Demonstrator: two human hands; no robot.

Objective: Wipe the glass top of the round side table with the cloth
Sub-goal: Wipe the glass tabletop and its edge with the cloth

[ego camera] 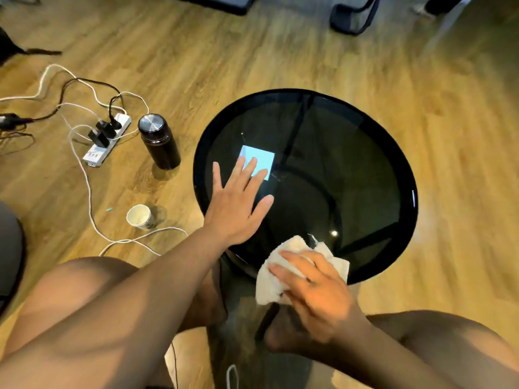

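Observation:
The round side table (365, 130) has a dark glass top in a black rim and stands in the middle of the view. A bright square reflection shows on the glass near its left side. My left hand (238, 203) lies flat on the left part of the glass, fingers spread, holding nothing. My right hand (314, 287) presses a crumpled white cloth (271, 282) against the near edge of the glass, fingers over the cloth. Part of the cloth hangs past the rim towards me.
On the wooden floor to the left stand a black bottle with a metal lid (158, 141), a paper cup (139, 217) and a white power strip (108, 140) with plugs and trailing cables. Dark chair legs (351, 18) are at the far edge. My bare knees flank the table.

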